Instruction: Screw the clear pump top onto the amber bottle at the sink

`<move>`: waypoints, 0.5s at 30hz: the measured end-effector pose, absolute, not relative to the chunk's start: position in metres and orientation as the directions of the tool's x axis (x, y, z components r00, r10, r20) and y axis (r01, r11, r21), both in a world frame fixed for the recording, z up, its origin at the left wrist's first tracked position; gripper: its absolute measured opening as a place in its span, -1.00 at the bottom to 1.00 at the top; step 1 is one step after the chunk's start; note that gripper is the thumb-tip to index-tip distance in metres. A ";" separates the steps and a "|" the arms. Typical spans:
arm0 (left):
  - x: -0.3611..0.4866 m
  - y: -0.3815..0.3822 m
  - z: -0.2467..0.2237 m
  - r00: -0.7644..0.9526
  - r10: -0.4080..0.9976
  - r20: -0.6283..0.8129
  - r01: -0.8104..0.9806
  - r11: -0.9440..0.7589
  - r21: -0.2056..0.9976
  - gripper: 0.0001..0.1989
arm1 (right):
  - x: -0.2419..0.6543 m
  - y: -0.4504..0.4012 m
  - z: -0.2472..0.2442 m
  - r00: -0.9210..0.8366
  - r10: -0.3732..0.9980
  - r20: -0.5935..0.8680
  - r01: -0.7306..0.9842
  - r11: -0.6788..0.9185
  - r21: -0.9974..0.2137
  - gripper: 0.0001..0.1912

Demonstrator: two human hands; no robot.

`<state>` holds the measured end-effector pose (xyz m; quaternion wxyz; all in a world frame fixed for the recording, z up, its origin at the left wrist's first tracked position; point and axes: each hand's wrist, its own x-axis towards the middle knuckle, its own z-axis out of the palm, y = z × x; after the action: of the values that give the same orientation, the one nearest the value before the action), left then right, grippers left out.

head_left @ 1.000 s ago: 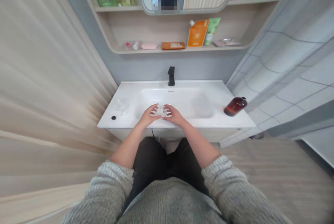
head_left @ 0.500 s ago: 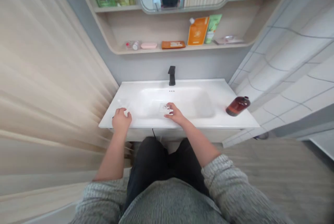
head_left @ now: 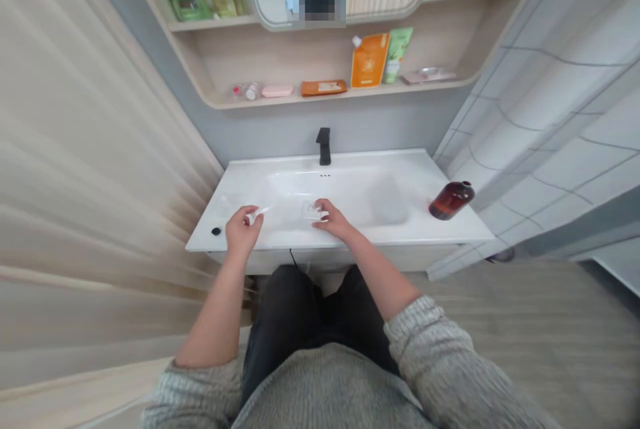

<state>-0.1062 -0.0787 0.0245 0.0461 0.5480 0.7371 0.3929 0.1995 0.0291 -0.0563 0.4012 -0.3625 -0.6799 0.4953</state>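
Note:
Over the sink (head_left: pixel 350 222), my right hand (head_left: pixel 334 221) pinches a small clear plastic container (head_left: pixel 310 211), its outline faint against the white basin. My left hand (head_left: pixel 242 230) is at the basin's left edge, thumb and fingers closed on a small clear-and-white piece (head_left: pixel 256 214) that I cannot make out exactly. A gap separates the two held things. Left of my left hand, a small black cap (head_left: pixel 216 231) lies on the counter (head_left: pixel 203 237). At the right end of the counter stands a brown bottle (head_left: pixel 451 200) with an open neck.
A black faucet (head_left: pixel 325 146) rises behind the basin. The wall shelf (head_left: pixel 280 102) above holds an orange pouch (head_left: pixel 370 61), a green tube (head_left: pixel 398 56), an orange packet (head_left: pixel 324 87) and a pink bar (head_left: pixel 277 90). A pale curtain (head_left: pixel 100 149) hangs on the left; tiles line the right.
My left hand has picked up the clear-and-white piece and moved right toward the basin, uncovering the black cap. My right hand keeps its container nearly in place. The view has shifted slightly.

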 end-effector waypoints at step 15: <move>-0.044 -0.057 0.081 0.095 0.927 0.363 0.899 -0.237 0.369 -0.79 | 0.196 0.027 -0.056 -0.414 0.878 0.241 0.164 0.332 -0.929 -0.23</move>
<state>-0.0440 -0.0572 0.0809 0.0265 0.7396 0.6171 0.2673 0.1958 0.0272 -0.0564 0.3988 -0.3657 -0.7120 0.4476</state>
